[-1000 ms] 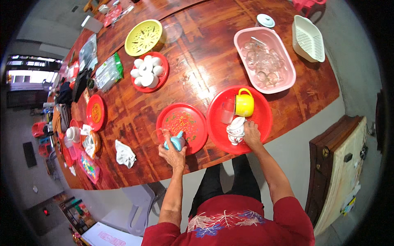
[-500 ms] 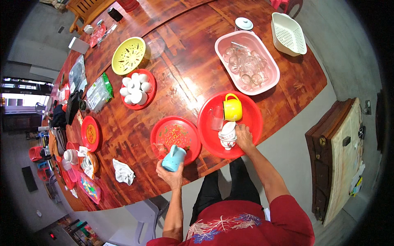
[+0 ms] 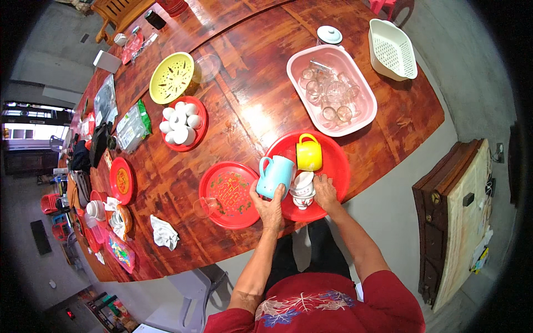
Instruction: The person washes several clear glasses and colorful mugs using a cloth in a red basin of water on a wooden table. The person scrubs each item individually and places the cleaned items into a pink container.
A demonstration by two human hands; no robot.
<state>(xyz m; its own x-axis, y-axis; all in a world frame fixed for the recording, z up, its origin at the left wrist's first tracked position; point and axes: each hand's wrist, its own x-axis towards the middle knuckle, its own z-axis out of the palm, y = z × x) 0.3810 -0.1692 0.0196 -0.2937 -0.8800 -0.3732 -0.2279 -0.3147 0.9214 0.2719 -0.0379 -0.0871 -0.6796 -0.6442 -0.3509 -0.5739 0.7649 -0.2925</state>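
Your left hand (image 3: 269, 210) has its fingers clamped on the light-blue mug (image 3: 276, 176), held at the left side of the larger red tray (image 3: 341, 177), not set down. Already in that tray are the yellow mug (image 3: 308, 156) and white patterned cups (image 3: 302, 191); your right hand (image 3: 326, 191) touches the cups, though whether its fingers grip cannot be told. The pink basin (image 3: 363, 115) holds clear glasses (image 3: 335, 91).

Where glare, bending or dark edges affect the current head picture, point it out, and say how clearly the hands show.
Head view: white glare marks the table; the window at far left is washed out; the table's front edge bows; black fills the corners; the left hand, on the light-blue mug, and the right hand, at the white cups, look fairly sharp.
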